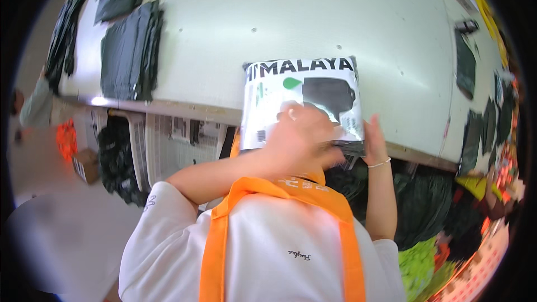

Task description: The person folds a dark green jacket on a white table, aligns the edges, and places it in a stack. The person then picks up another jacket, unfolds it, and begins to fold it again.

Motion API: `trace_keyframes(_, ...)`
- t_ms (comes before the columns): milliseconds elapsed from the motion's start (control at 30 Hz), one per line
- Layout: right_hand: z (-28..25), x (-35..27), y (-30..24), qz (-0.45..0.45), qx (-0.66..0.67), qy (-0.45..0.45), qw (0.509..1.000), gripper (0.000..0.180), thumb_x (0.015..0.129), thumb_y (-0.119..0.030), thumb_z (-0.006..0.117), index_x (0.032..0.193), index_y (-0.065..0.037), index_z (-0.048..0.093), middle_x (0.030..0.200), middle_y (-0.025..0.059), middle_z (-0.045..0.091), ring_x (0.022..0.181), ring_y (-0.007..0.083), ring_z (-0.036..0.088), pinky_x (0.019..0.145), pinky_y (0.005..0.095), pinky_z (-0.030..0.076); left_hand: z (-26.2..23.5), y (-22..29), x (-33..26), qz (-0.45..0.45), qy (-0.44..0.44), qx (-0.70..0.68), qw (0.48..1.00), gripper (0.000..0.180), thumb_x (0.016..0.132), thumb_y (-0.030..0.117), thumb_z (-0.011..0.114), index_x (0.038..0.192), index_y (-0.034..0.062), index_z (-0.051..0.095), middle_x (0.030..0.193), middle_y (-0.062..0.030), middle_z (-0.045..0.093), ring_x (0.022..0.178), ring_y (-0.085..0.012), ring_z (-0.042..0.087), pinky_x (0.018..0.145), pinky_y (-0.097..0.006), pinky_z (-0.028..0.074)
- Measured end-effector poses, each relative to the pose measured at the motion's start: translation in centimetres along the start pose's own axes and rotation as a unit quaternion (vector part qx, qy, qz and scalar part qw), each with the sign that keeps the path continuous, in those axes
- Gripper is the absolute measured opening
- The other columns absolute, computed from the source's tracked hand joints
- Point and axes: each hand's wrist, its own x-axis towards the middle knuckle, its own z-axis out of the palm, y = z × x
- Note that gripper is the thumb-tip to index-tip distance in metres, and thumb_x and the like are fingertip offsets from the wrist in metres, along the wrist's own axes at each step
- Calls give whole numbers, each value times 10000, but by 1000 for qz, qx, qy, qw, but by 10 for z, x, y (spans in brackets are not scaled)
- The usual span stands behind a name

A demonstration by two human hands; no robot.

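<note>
A white printed plastic bag (pixel 327 123) with black lettering, a green mark and a picture of a dark item stands at the table's near edge, close to my chest. My left hand (pixel 305 134) reaches across its lower front, smeared by motion, so its fingers cannot be told apart. At the bag's lower right edge, my right hand (pixel 376 141) steadies it with the fingers pointing up along the side. Part of that hand's grip is hidden. Dark folded material shows at the bag's bottom, under my left hand.
Folded dark green plastic packs (pixel 131 50) lie on the white table (pixel 224 33) at the left. More dark packs (pixel 465 64) lie at the right. White crates (pixel 184 140) and dark bundles (pixel 414 207) sit below the table edge. Another person's arm (pixel 36 103) shows at far left.
</note>
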Motion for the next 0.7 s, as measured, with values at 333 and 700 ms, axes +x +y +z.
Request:
trace_keyframes(333,4,57,64,-134,-461,114,870,524,921,-383,555,1193,56,468,1120,159,565,1028,234,532,920,332,401,82,-82,-190,-544,259,-138,786,876,788,407,684,1401,-22,228,1221,-292,506,1142,-402,499,964,-400,396)
trace_keyframes(700,208,1,118,-52,-703,-183,685,620,889,-448,550,1201,81,460,1036,307,604,982,435,590,848,421,461,55,48,-379,-661,461,-184,563,690,860,302,640,1375,-10,305,1264,-177,518,1140,-252,521,972,-344,396)
